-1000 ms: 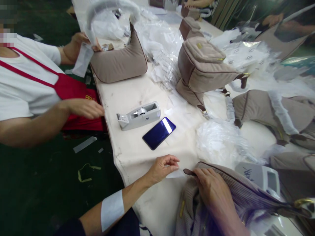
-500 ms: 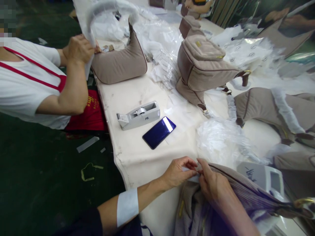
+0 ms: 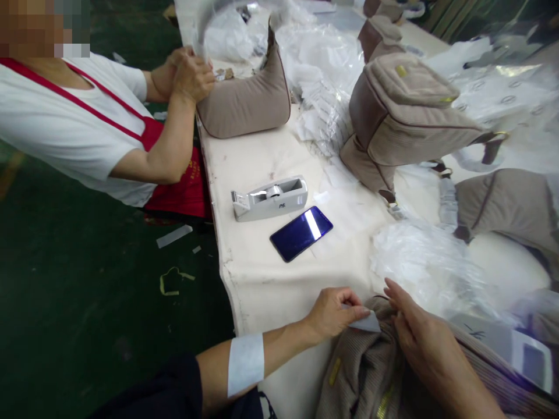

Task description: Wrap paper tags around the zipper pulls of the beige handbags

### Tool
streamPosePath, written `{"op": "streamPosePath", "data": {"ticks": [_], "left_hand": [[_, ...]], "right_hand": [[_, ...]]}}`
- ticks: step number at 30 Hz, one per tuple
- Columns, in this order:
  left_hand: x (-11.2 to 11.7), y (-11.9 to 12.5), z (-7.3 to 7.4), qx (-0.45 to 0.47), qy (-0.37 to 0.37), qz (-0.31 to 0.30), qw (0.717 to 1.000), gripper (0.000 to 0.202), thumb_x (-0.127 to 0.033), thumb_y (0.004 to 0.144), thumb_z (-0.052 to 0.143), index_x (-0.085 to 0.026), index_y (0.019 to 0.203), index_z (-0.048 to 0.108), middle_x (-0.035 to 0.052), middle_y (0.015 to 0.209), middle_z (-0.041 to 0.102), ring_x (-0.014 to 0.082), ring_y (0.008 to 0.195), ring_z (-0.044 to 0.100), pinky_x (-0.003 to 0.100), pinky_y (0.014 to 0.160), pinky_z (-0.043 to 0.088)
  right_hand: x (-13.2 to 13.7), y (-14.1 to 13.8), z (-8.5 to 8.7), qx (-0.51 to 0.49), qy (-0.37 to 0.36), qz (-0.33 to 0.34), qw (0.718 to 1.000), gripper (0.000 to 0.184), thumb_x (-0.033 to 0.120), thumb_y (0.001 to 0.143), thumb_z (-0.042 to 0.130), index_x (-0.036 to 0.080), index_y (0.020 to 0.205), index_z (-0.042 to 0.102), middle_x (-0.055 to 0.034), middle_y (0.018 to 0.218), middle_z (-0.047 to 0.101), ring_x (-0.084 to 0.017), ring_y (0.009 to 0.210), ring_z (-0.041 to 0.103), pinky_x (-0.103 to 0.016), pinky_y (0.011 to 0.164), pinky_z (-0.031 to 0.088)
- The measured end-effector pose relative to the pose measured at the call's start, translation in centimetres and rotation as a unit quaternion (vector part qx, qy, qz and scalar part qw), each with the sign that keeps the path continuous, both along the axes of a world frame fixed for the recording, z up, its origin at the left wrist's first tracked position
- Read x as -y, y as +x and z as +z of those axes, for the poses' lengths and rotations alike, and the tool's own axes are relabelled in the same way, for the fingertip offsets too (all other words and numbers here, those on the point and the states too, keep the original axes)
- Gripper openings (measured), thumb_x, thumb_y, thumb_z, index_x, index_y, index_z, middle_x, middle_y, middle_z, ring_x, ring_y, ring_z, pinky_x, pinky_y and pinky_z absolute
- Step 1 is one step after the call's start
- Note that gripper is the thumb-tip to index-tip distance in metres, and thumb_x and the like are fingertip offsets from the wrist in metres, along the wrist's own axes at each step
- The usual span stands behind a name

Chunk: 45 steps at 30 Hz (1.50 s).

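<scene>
My left hand [image 3: 334, 314] pinches a small white strip of paper or tape [image 3: 370, 322] at the top edge of a taupe corduroy handbag [image 3: 371, 372] lying at the near table edge. My right hand [image 3: 419, 337] rests on the same bag just right of the strip, fingers pressed together against the fabric; whether they grip anything is hidden. A white band [image 3: 245, 364] wraps my left forearm.
A white tape dispenser [image 3: 269, 198] and a dark blue phone [image 3: 301, 233] lie on the white table [image 3: 257, 279]. Taupe bags [image 3: 404, 125] and crumpled plastic wrap [image 3: 423, 262] fill the right. Across the table, another person's hands [image 3: 190, 75] hold a wrapped bag handle.
My hands came together at the bag's top edge, the left bringing the white strip onto it. The person opposite raised both hands to the wrapped bag handle. The view shifted left.
</scene>
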<state>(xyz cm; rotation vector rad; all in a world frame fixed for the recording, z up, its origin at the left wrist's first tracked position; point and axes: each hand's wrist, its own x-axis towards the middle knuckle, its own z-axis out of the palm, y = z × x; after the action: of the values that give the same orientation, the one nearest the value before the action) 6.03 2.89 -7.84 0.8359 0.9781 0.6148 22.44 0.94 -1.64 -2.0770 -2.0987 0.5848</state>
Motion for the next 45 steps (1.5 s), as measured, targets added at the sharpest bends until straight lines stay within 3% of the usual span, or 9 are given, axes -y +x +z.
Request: {"op": "streamPosePath", "data": {"ticks": [4, 9, 12, 16, 20, 30, 34, 40, 45], "left_hand": [[-0.2, 0.4, 0.3, -0.044, 0.114, -0.005, 0.992, 0.020, -0.034, 0.072, 0.070, -0.014, 0.071, 0.067, -0.0032, 0.061, 0.058, 0.0095, 0.059, 0.048, 0.021, 0.058, 0.035], [-0.7, 0.9, 0.1, -0.014, 0.093, 0.013, 0.995, 0.028, -0.041, 0.073, 0.069, -0.014, 0.071, 0.068, -0.0020, 0.063, 0.060, 0.0102, 0.061, 0.050, 0.021, 0.059, 0.037], [-1.2, 0.3, -0.1, 0.032, 0.041, 0.011, 0.999, 0.031, -0.043, 0.070, 0.071, -0.013, 0.072, 0.066, -0.0024, 0.062, 0.057, 0.0089, 0.057, 0.050, 0.021, 0.057, 0.038], [-1.9, -1.7, -0.4, 0.129, -0.114, 0.002, 0.985, 0.056, -0.053, 0.061, 0.075, -0.016, 0.099, 0.057, -0.0037, 0.067, 0.058, 0.0102, 0.053, 0.056, 0.023, 0.052, 0.044], [-2.2, -2.9, -1.1, 0.143, -0.223, -0.082, 0.961, 0.056, -0.052, 0.051, 0.080, -0.014, 0.087, 0.059, -0.0008, 0.064, 0.061, 0.0146, 0.052, 0.062, 0.025, 0.049, 0.046], [-2.2, -1.2, -0.4, 0.083, -0.056, -0.097, 0.990, 0.017, -0.030, 0.073, 0.064, -0.013, 0.078, 0.064, -0.0035, 0.057, 0.057, 0.0091, 0.054, 0.056, 0.023, 0.057, 0.044], [-1.5, -2.2, 0.0, 0.057, -0.004, -0.065, 0.996, 0.019, -0.031, 0.076, 0.061, -0.013, 0.080, 0.064, -0.0026, 0.058, 0.056, 0.0091, 0.053, 0.055, 0.021, 0.056, 0.043], [-0.7, -5.4, 0.4, 0.025, 0.042, -0.032, 0.998, 0.025, -0.037, 0.079, 0.060, -0.013, 0.078, 0.064, -0.0003, 0.061, 0.059, 0.0097, 0.054, 0.055, 0.020, 0.055, 0.041], [-1.3, -6.8, -0.2, 0.113, -0.045, -0.020, 0.992, 0.044, -0.046, 0.064, 0.075, -0.013, 0.090, 0.060, 0.0011, 0.071, 0.062, 0.0113, 0.059, 0.059, 0.024, 0.060, 0.046]], "right_hand": [[-0.5, 0.4, -0.7, -0.031, -0.056, 0.022, 0.998, 0.054, 0.030, 0.081, 0.032, 0.004, 0.124, 0.050, -0.0150, 0.089, 0.072, -0.026, 0.078, 0.070, -0.036, 0.067, 0.055], [-0.6, -0.5, -0.8, -0.040, -0.046, 0.016, 0.998, 0.046, 0.033, 0.079, 0.038, 0.011, 0.115, 0.057, -0.0099, 0.080, 0.072, -0.025, 0.069, 0.069, -0.036, 0.064, 0.053], [-0.7, -1.8, -0.2, -0.063, -0.040, 0.002, 0.997, 0.043, 0.033, 0.079, 0.038, 0.012, 0.110, 0.060, -0.0103, 0.083, 0.072, -0.025, 0.072, 0.069, -0.036, 0.067, 0.053], [-0.8, -3.0, 0.1, -0.054, -0.045, -0.035, 0.997, 0.042, 0.033, 0.077, 0.037, 0.016, 0.105, 0.064, -0.0077, 0.078, 0.072, -0.023, 0.065, 0.068, -0.035, 0.065, 0.053], [-1.1, -3.6, -0.1, -0.042, -0.046, -0.035, 0.997, 0.043, 0.033, 0.076, 0.036, 0.013, 0.102, 0.065, -0.0080, 0.074, 0.071, -0.023, 0.063, 0.067, -0.035, 0.061, 0.053], [0.1, -1.9, -1.2, -0.017, -0.019, 0.014, 1.000, 0.049, 0.027, 0.082, 0.036, 0.009, 0.124, 0.050, -0.0160, 0.095, 0.070, -0.026, 0.082, 0.068, -0.037, 0.070, 0.054], [-0.4, -2.4, -0.6, -0.051, -0.064, 0.025, 0.996, 0.031, 0.036, 0.082, 0.042, 0.017, 0.094, 0.064, -0.0095, 0.080, 0.070, -0.023, 0.071, 0.067, -0.034, 0.065, 0.052], [-2.3, -5.7, 0.4, -0.085, -0.138, 0.084, 0.983, 0.024, 0.028, 0.081, 0.040, 0.019, 0.072, 0.061, -0.0067, 0.075, 0.064, -0.019, 0.067, 0.061, -0.030, 0.061, 0.044], [-2.9, -7.1, 0.3, -0.062, -0.156, 0.083, 0.982, 0.022, 0.024, 0.081, 0.041, 0.019, 0.064, 0.054, -0.0045, 0.066, 0.059, -0.018, 0.061, 0.056, -0.028, 0.058, 0.036]]}}
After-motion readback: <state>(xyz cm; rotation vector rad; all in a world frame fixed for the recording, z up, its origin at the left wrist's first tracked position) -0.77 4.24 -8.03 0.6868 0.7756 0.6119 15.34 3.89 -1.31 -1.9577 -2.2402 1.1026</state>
